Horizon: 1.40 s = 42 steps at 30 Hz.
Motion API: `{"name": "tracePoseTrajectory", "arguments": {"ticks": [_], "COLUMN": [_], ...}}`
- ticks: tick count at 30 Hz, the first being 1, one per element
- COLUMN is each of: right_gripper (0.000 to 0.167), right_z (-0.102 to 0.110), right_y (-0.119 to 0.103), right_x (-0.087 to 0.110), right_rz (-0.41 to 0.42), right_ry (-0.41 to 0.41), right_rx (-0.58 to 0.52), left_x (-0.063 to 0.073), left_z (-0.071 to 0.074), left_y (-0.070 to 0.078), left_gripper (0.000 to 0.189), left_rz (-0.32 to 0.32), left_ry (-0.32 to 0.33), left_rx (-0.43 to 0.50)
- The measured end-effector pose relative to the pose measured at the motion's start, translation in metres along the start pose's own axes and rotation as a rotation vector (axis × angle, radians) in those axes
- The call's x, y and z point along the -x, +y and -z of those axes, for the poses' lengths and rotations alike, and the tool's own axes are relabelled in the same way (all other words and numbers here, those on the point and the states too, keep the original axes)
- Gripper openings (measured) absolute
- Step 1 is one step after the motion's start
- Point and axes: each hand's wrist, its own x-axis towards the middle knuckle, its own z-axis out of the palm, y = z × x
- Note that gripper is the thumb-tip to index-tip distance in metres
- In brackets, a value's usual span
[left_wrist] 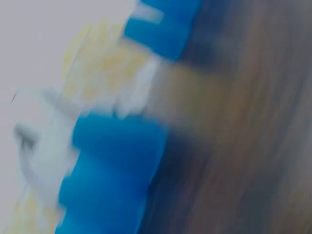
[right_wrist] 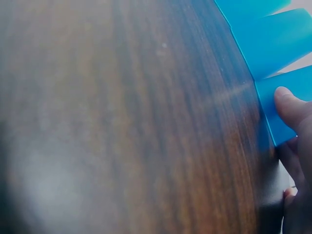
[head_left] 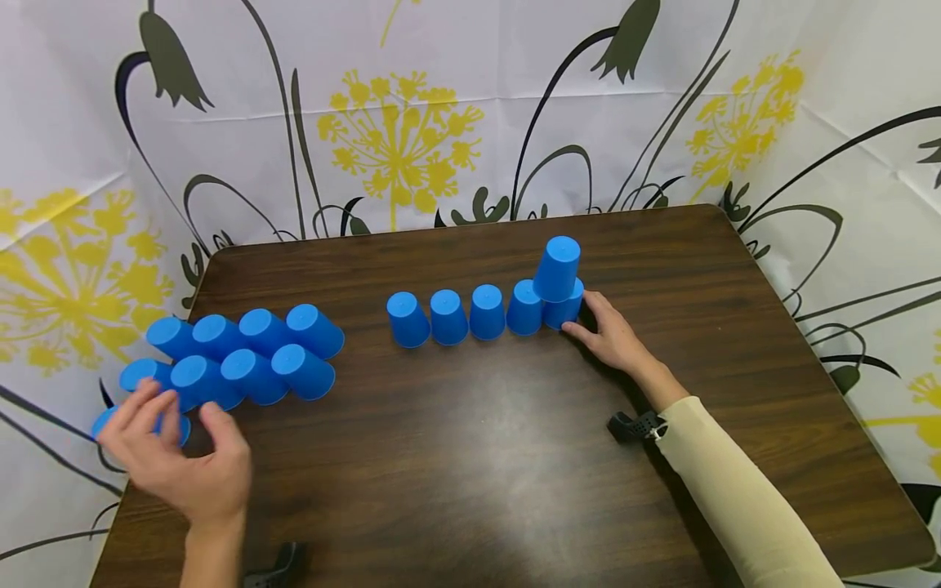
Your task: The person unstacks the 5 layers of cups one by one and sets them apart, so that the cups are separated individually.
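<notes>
With right hand (head_left: 613, 336), pinches upturned, tapered blue plastic cup (head_left: 559, 315) beneath a matching cup (head_left: 557, 271) on wood-grained brown table (head_left: 441, 457). Plainer from right wrist: thumb (right_wrist: 292, 109) on smooth wall. With left hand (head_left: 180, 472), fingers (head_left: 140, 407) parted, hovers near grouped blue cups (head_left: 250, 374), contact unclear.

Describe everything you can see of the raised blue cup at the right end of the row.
The raised cup is plain blue, smooth and plastic-looking, tapering to a closed round base. It stands upside down, base up, and appears to rest across the row's two end cups; its lower contact isn't clear. The right hand holds the outermost cup beneath, with no fingers visibly on the raised one.
</notes>
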Motion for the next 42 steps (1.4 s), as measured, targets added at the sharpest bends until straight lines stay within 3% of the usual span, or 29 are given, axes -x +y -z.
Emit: {"name": "tracePoseTrajectory", "arguments": {"ticks": [3, 6, 10, 13, 20, 25, 28, 34, 42], "right_gripper": [0.070, 0.070, 0.070, 0.070, 0.069, 0.068, 0.067, 0.066, 0.066], "right_z": [0.000, 0.001, 0.001, 0.000, -0.001, -0.001, 0.000, -0.001, -0.001], "right_y": [0.000, -0.001, -0.001, 0.000, -0.001, 0.000, 0.001, 0.002, 0.002], "right_x": [0.000, 0.000, -0.001, -0.001, -0.001, -0.001, -0.001, -0.001, -0.001], "right_rz": [-0.002, 0.000, 0.007, 0.010, 0.012, 0.022, 0.037, 0.058, 0.068], "right_ry": [-0.005, -0.004, -0.001, -0.001, 0.006, 0.019, 0.023, 0.023, 0.023], "right_rx": [0.003, 0.003, 0.007, 0.010, 0.008, 0.004, -0.003, -0.011, -0.016], "left_x": [0.020, 0.042, 0.060, 0.064, 0.068, 0.070, 0.073, 0.079, 0.086], "left_z": [-0.031, -0.058, -0.090, -0.116, -0.178, -0.214, -0.232, -0.256, -0.272], "left_y": [0.018, 0.033, 0.056, 0.072, 0.112, 0.140, 0.154, 0.167, 0.165], "left_gripper": [0.032, 0.034, 0.042, 0.052, 0.058, 0.063, 0.066, 0.067, 0.055], "left_rz": [-0.099, -0.182, -0.225, -0.241, -0.274, -0.203, -0.166, -0.122, -0.103], "left_ry": [-0.147, -0.398, -0.733, -0.877, -0.971, -1.026, -1.019, -0.992, -1.015], "left_rx": [0.125, 0.217, 0.282, 0.302, 0.344, 0.312, 0.284, 0.272, 0.267]}}
